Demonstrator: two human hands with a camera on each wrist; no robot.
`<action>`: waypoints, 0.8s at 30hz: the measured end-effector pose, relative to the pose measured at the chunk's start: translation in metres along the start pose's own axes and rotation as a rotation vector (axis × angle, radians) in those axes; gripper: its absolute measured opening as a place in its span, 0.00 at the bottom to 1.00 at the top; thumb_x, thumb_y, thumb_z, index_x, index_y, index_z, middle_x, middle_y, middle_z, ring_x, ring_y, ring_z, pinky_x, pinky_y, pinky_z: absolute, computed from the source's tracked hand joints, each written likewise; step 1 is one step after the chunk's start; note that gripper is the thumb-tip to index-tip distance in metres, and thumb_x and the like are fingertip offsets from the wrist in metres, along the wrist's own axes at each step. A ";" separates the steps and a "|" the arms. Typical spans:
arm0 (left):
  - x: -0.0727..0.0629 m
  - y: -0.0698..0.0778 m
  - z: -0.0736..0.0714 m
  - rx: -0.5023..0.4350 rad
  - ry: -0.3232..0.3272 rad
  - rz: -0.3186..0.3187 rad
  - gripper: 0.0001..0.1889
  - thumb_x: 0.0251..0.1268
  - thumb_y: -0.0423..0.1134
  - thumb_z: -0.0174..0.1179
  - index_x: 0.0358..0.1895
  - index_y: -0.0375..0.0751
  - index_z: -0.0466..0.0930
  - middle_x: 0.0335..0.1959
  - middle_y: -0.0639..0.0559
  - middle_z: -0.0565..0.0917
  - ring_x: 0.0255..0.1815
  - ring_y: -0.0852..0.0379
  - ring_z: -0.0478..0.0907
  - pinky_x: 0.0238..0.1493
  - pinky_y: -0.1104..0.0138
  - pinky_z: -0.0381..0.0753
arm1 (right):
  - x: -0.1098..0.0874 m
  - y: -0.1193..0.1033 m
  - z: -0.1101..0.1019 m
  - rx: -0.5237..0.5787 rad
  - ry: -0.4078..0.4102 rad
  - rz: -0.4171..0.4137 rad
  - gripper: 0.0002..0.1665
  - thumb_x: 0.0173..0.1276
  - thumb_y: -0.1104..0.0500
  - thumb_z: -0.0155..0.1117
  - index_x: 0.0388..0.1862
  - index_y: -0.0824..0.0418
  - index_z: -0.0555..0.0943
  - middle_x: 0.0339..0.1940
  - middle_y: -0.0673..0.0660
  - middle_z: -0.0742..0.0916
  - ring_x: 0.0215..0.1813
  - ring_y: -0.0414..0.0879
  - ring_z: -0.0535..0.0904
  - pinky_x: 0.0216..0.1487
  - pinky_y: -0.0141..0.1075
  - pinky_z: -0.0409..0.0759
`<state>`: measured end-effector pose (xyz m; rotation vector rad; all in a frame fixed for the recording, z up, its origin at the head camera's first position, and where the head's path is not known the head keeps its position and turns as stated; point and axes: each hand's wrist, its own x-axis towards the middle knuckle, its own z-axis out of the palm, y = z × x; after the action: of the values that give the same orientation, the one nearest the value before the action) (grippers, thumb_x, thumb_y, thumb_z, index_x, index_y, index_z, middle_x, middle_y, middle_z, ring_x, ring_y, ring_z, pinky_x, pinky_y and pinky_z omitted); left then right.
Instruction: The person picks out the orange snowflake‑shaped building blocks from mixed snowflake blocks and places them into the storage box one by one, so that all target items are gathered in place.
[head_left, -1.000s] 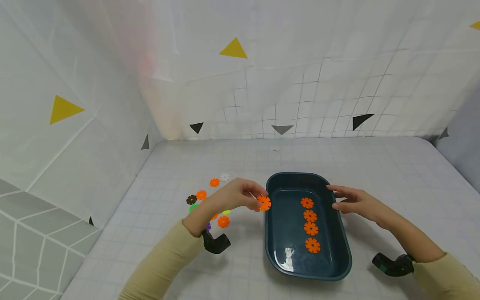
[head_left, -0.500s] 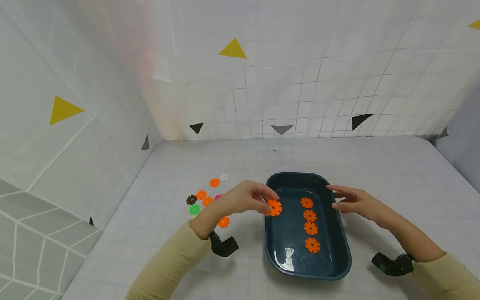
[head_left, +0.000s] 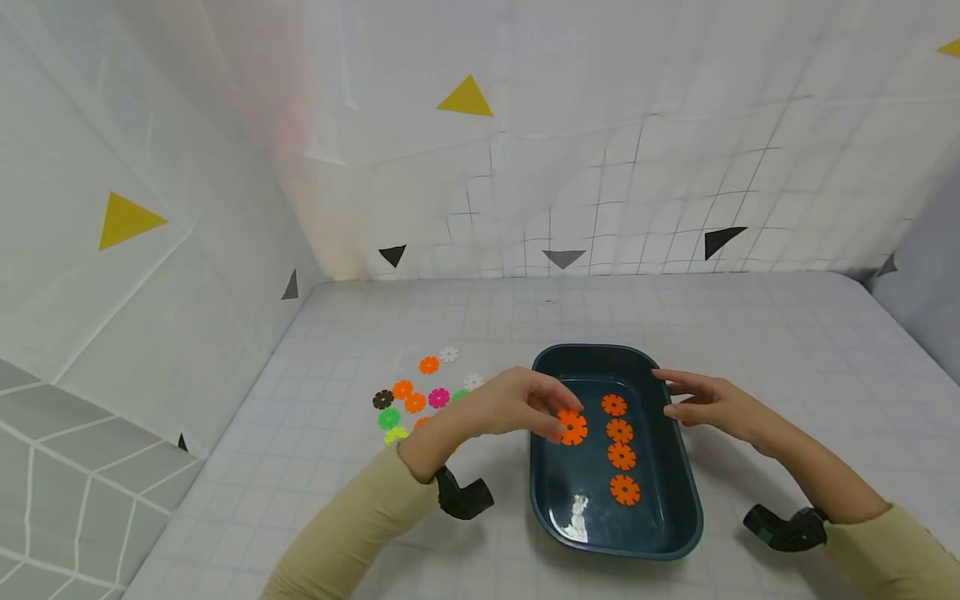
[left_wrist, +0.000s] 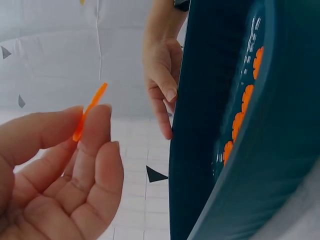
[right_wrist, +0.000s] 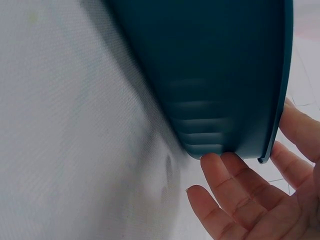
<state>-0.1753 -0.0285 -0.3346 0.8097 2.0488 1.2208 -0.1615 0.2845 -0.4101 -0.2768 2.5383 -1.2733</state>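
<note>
Between thumb and fingertips, my left hand (head_left: 517,403) pinches an orange interlocking disc (head_left: 574,428), a notched plastic round, over the left part of the dark teal tray (head_left: 570,533). In the left wrist view this disc (left_wrist: 95,102) appears edge-on. Several more orange discs (head_left: 621,457) lie in a row along the tray floor, right of the held one. My right hand (head_left: 720,410) rests at the tray's right side, near the far corner. The right wrist view has its fingertips (right_wrist: 212,167) against the outer wall, fingers loosely extended, with the thumb by the rim.
Left of the tray, loose discs lie scattered on the table (head_left: 337,333), among them a magenta disc (head_left: 438,397), a brown disc (head_left: 383,399) and a white disc (head_left: 448,354). White sheeting (head_left: 600,150) stands behind the table.
My left hand has carried the orange disc rightward, from the tray's left rim to over its floor. The right hand and the tray have stayed in place.
</note>
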 end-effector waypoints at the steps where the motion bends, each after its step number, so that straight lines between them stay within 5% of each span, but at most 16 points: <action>1: 0.001 0.001 0.001 0.007 -0.004 -0.001 0.15 0.55 0.28 0.61 0.48 0.37 0.79 0.36 0.50 0.84 0.32 0.61 0.80 0.42 0.60 0.80 | 0.000 0.000 0.000 -0.001 -0.002 -0.003 0.40 0.64 0.49 0.58 0.69 0.64 0.58 0.64 0.76 0.66 0.58 0.67 0.69 0.46 0.53 0.77; 10: 0.014 0.004 0.009 0.095 -0.059 0.038 0.14 0.54 0.30 0.63 0.47 0.38 0.80 0.36 0.52 0.82 0.31 0.63 0.78 0.36 0.72 0.79 | 0.001 0.001 0.000 -0.009 -0.009 0.001 0.40 0.64 0.49 0.57 0.70 0.63 0.57 0.64 0.75 0.66 0.58 0.67 0.69 0.47 0.54 0.77; 24: 0.033 0.014 0.021 0.210 -0.156 0.051 0.16 0.56 0.31 0.62 0.49 0.40 0.79 0.37 0.55 0.82 0.32 0.67 0.79 0.36 0.76 0.78 | 0.002 0.000 -0.001 -0.029 -0.026 0.000 0.38 0.66 0.49 0.56 0.70 0.63 0.57 0.64 0.76 0.65 0.58 0.67 0.69 0.47 0.54 0.77</action>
<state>-0.1771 0.0131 -0.3371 1.0270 2.0607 0.9471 -0.1638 0.2847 -0.4103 -0.2983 2.5368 -1.2256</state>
